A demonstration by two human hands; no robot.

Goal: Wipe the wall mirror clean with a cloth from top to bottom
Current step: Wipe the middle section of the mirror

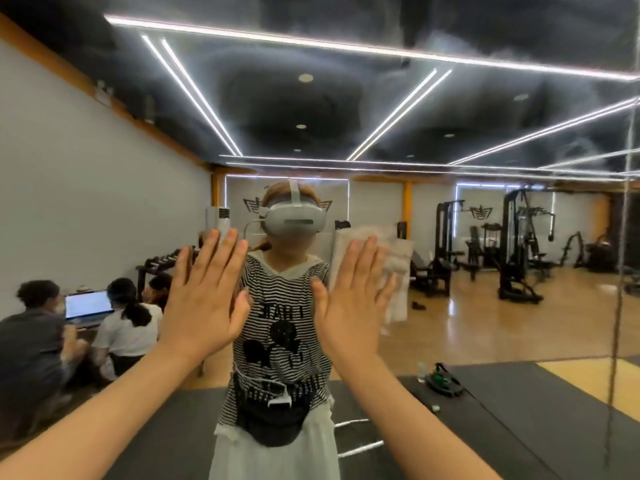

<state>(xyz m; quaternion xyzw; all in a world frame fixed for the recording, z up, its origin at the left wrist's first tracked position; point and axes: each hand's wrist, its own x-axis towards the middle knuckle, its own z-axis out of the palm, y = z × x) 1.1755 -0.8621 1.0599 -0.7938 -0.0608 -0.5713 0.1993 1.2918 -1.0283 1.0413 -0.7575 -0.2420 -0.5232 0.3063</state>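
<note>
Head view: a wall mirror fills the frame.
Right hand: flat, fingers straight, a pale cloth pressed to the glass at mid height.
Left hand: flat, nothing held.
Progress: judged partway; haze is seen above, the lower glass is left.
Room: a seam lies right, open glass below.
</note>
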